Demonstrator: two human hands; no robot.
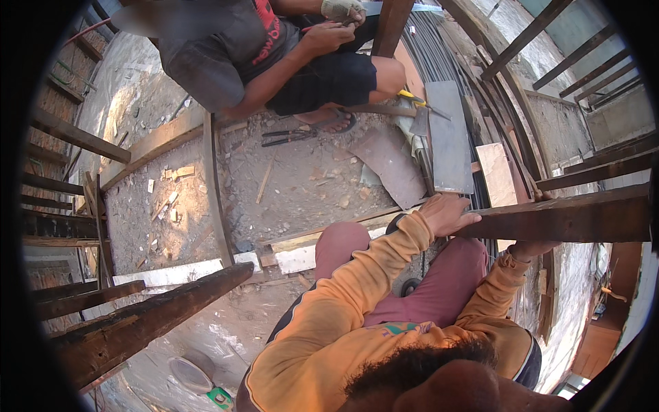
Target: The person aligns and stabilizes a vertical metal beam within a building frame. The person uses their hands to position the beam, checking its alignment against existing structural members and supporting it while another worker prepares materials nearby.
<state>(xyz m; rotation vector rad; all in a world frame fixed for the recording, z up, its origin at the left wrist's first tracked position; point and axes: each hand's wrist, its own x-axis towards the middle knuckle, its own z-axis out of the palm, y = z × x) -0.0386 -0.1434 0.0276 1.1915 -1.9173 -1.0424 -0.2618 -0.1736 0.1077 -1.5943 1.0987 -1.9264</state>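
Note:
A long dark brown wooden beam lies across in front of me on the right. My right hand wraps round it from below, and fingertips show above its far side. My left hand is closed at the beam's left end, beside the near edge of a flat grey board. Part of the left fingers' grip is hidden. A tool with a yellow handle lies by the board's far end, with a torn brown sheet to the left.
A co-worker sits ahead, with a gloved hand and a bare hand together on something small. Long-handled cutters lie on the rubble-strewn ground. Dark timbers stick in at left. A green tape measure lies beside a round container.

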